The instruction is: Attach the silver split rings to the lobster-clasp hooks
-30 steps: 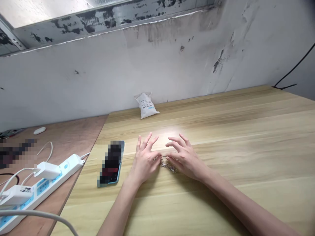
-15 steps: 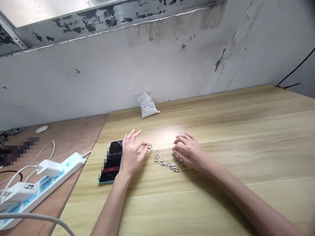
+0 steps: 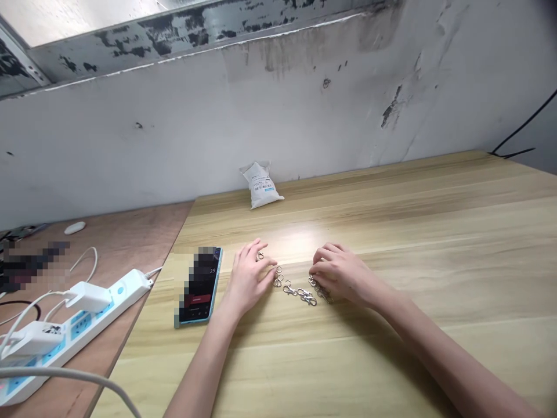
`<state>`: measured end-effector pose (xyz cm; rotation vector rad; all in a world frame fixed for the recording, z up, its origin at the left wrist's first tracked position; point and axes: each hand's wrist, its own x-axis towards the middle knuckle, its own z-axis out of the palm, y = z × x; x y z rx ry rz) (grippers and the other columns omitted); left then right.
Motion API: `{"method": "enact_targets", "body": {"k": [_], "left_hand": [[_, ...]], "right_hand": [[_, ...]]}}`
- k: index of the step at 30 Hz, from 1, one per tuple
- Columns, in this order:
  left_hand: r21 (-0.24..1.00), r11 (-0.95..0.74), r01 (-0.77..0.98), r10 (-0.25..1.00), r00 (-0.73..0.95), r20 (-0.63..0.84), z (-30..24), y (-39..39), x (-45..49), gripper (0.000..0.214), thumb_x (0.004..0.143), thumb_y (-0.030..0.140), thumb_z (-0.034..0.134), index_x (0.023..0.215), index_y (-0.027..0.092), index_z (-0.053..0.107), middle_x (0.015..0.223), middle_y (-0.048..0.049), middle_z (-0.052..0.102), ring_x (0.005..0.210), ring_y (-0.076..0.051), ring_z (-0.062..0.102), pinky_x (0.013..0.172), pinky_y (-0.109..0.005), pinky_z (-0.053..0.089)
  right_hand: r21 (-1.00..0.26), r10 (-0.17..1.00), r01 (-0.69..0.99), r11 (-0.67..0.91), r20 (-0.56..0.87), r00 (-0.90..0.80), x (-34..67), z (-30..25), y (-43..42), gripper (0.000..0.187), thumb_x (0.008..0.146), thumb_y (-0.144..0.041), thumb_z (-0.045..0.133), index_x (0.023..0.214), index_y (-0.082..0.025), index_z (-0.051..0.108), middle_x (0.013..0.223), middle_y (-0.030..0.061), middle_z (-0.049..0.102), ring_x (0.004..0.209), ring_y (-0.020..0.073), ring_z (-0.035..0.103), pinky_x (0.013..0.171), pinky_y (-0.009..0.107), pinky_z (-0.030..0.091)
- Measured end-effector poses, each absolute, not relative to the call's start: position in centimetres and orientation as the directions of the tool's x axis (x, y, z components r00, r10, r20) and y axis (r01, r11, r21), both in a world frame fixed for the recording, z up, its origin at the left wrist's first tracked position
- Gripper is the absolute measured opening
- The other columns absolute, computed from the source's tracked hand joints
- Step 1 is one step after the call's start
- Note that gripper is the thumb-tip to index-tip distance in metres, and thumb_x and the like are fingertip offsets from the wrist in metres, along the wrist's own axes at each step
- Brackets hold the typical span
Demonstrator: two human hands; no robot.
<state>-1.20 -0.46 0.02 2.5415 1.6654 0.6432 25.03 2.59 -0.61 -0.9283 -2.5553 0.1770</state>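
Observation:
My left hand [image 3: 251, 274] has its thumb and index finger drawn together at a small group of metal rings [image 3: 279, 278]. The fingertips meet at a ring, and their exact hold is partly hidden. More small metal pieces [image 3: 260, 255] show beneath its other fingers. My right hand [image 3: 339, 270] has curled fingers, thumb and index tips together, low over a pile of metal clasps [image 3: 322, 292]. What those tips hold is hidden. Between the hands lie several silver swivel clasps [image 3: 307, 297], one with a ring [image 3: 288, 284] beside it.
A phone [image 3: 201, 290] with a dark screen lies left of my left hand. Against the wall rests a white plastic packet [image 3: 261, 186]. On the brown surface at left are a power strip [image 3: 130, 284], white chargers [image 3: 89, 297] and cables [image 3: 65, 371].
My left hand has moved right and slightly nearer, from the farther rings to the group beside the clasps, uncovering more of the phone's edge. My right hand stays over its pile, fingers curled slightly more.

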Motion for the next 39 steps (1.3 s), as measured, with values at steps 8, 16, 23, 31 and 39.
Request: {"method": "enact_targets", "body": {"k": [8,16,23,31,39], "left_hand": [[0.339,-0.372,0.864,0.92,0.295,0.259,-0.5,-0.3,-0.2,0.009,0.088,0.024,0.064,0.086,0.025,0.072,0.126,-0.0055,0.062,0.128,-0.028,0.048,0.107,-0.053,0.037],[0.37,-0.302,0.879,0.939,0.208,0.273,-0.5,-0.2,0.8,0.009,0.084,0.03,0.069,0.077,0.024,0.07,0.109,-0.0036,0.068,0.115,-0.027,0.055,0.1,-0.049,0.04],[0.414,-0.235,0.879,0.958,0.138,0.25,-0.4,0.0,1.2,0.016,0.087,0.031,0.065,0.074,0.022,0.069,0.102,-0.004,0.069,0.105,-0.026,0.059,0.094,-0.046,0.043],[0.444,-0.323,0.836,0.943,0.244,0.226,-0.7,0.0,0.2,0.009,0.087,0.029,0.065,0.087,0.025,0.073,0.107,-0.0044,0.067,0.106,-0.024,0.059,0.093,-0.042,0.047],[0.129,-0.462,0.877,0.849,0.397,0.349,-0.9,0.3,0.2,0.019,0.092,0.022,0.058,0.077,0.023,0.07,0.094,-0.0045,0.071,0.098,-0.024,0.059,0.087,-0.042,0.046]], "right_hand": [[-0.202,0.627,0.597,0.776,0.351,-0.696,24.7,-1.4,2.8,0.015,0.091,-0.018,0.061,0.08,-0.022,0.07,0.084,0.0025,0.062,0.081,0.0176,0.053,0.08,0.032,0.04],[-0.07,0.607,0.635,0.769,0.391,-0.692,23.4,-1.5,2.2,0.027,0.096,-0.018,0.051,0.072,-0.02,0.063,0.076,0.0027,0.061,0.078,0.0176,0.053,0.085,0.033,0.037],[-0.08,0.624,0.657,0.75,0.413,-0.663,23.0,-1.7,2.2,0.026,0.096,-0.019,0.051,0.073,-0.019,0.063,0.078,0.0022,0.063,0.079,0.0175,0.054,0.089,0.034,0.037],[-0.122,0.638,0.659,0.742,0.432,-0.638,22.9,-1.8,2.1,0.025,0.097,-0.021,0.051,0.076,-0.019,0.065,0.078,0.0025,0.063,0.076,0.0167,0.055,0.087,0.033,0.037],[-0.138,0.645,0.654,0.743,0.407,-0.647,23.0,-1.9,2.2,0.027,0.098,-0.021,0.05,0.076,-0.019,0.065,0.079,0.0026,0.062,0.077,0.0169,0.052,0.08,0.032,0.037]]}}
